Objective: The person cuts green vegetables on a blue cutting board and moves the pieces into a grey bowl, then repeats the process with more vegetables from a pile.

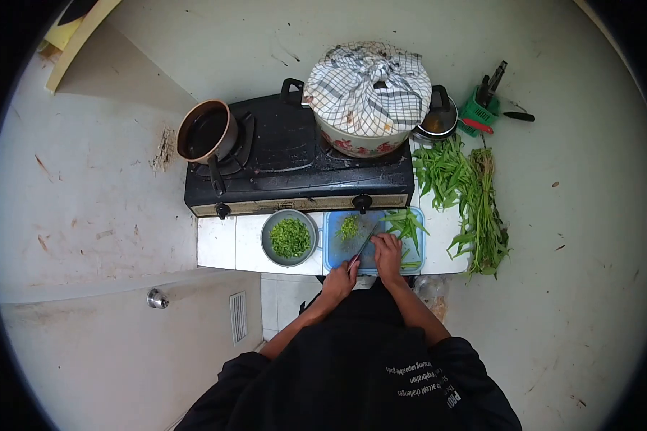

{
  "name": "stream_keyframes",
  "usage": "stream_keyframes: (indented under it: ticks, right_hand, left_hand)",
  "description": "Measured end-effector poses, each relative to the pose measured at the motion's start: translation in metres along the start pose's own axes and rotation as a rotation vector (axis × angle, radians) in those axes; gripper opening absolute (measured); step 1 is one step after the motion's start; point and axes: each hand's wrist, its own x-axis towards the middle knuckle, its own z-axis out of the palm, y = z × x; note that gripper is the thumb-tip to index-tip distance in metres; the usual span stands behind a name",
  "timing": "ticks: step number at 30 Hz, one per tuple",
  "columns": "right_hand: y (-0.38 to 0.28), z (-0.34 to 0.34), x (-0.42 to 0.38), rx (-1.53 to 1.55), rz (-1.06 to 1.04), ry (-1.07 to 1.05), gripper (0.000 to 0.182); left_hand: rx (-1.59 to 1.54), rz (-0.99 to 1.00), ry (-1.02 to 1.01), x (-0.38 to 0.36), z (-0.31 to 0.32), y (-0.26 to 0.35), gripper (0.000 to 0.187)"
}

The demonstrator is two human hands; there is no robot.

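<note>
My left hand (338, 281) is closed round the handle of a knife (363, 248), its blade slanting up to the right over a blue cutting board (328, 260). Beside the blade, the curled fingers of my right hand (388, 255) press on leafy greens that look like water spinach (407, 227); the stems under the fingers are mostly hidden. A small heap of chopped greens (349, 228) lies on the board, left of the blade. Just left of the board, a grey bowl (265, 248) holds more finely chopped greens (290, 238).
Behind the board stands a black two-burner stove (287, 181). On it are a small saucepan (232, 136) and a large cloth-covered pot (363, 145). Whole greens (482, 208) lie at the right, below a lidded pot (447, 118) and a green basket (474, 111) of utensils.
</note>
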Motion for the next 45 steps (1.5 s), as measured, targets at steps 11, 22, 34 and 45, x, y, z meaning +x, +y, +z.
stream_keyframes:
  ticks: [11,22,34,45]
  right_hand:
    - [-0.006,0.006,0.002,0.099,0.055,0.047,0.024]
    - [-0.01,0.007,0.004,0.106,0.07,0.06,0.016]
    - [-0.01,0.009,0.005,0.027,0.074,0.039,0.011]
    - [-0.008,0.008,-0.005,0.083,0.048,0.039,0.026]
  left_hand:
    - [-0.1,-0.043,-0.033,-0.003,-0.005,-0.022,0.055]
    - [-0.105,-0.015,-0.046,-0.011,-0.01,-0.013,0.053]
    - [-0.106,0.007,-0.037,0.0,0.002,-0.017,0.051]
    - [-0.042,-0.119,0.001,0.007,-0.003,-0.017,0.055]
